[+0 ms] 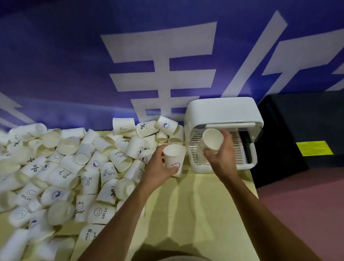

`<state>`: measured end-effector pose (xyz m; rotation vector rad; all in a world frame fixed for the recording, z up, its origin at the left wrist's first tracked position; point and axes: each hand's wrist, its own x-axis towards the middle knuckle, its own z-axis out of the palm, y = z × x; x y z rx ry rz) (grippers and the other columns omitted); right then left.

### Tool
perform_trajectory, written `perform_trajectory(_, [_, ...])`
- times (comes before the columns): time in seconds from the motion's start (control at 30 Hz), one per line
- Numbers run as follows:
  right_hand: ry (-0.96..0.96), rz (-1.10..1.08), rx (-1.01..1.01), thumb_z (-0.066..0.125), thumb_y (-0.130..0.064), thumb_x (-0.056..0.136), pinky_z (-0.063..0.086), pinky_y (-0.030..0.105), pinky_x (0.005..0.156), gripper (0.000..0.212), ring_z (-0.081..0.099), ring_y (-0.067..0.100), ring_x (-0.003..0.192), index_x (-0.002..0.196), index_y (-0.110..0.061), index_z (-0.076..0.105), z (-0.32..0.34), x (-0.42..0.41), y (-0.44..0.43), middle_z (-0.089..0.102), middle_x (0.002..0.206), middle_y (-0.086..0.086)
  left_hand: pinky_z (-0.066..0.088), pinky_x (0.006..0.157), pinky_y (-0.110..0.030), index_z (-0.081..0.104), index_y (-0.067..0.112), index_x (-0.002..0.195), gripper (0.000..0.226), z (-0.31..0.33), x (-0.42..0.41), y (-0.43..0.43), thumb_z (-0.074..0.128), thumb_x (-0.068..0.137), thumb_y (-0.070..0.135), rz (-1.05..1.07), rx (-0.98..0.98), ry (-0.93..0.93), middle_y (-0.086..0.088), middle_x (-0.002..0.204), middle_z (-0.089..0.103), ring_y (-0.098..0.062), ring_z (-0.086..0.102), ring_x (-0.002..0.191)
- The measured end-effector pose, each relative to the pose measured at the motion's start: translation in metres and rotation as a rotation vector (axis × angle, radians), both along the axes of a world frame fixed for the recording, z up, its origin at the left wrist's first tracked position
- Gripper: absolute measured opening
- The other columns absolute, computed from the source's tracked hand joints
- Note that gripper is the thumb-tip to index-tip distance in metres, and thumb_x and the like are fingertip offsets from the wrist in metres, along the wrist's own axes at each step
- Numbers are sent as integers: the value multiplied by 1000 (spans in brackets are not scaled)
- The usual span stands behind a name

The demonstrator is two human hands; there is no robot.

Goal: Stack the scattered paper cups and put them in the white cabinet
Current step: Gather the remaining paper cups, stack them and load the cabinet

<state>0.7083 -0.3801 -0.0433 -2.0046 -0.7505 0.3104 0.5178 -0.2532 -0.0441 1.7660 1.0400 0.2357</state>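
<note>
The left hand (158, 167) wraps an upright cup (173, 157) round its wall near the middle of the table (189, 217). The right hand (220, 158) holds a second cup (212, 139), mouth tipped toward the camera, before the open cabinet (221, 111) at 1 o'clock. The pile (71, 169) sprawls from 8 to 11 o'clock. These cups look light, thin-walled and easily crushed, so grip gently mid-wall, below the stiffer rolled rim, and nest without force.

Lower left, a white paper cup (101, 212) reads "HELLO"; a second cup (64, 174) "Bear"; a third cup (89, 180) "Hi"; a fourth cup (34, 168) "%".
</note>
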Motion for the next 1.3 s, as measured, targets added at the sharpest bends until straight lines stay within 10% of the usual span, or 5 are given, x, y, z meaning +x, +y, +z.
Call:
perform_trajectory(0.3, [-78,-50,-95,84,-24,76,45,40,105,87,46,26,126,147,-11,35,-19,-1,0,46,140,10,45,71,-11,39,38,137,80,-5,2,-4,82,73,20,-34,-13,7,24,115,55,7,57,100])
perform_trajectory(0.77, [-136,-75,-111,67,-35,91,48,42,96,45,53,22,116,130,-13,58,-2,-14,-3,57,127,5,42,66,-9,42,28,138,76,1,10,-5,84,74,25,-82,5,18,10,119,60,13,55,94])
perform_trajectory(0.9, [131,114,-3,65,-64,83,51,28,88,53,59,2,106,123,-29,61,11,-27,2,62,118,-15,41,59,-1,45,37,124,65,12,14,-8,84,72,34,-97,7,1,22,110,58,23,54,86])
perform_trajectory(1.3, [206,38,108,82,-42,76,59,24,83,60,58,-2,110,128,-33,54,29,-15,-6,60,117,-22,46,63,-9,43,32,139,74,19,15,-13,83,77,29,-138,-25,-74,8,123,55,-9,57,108])
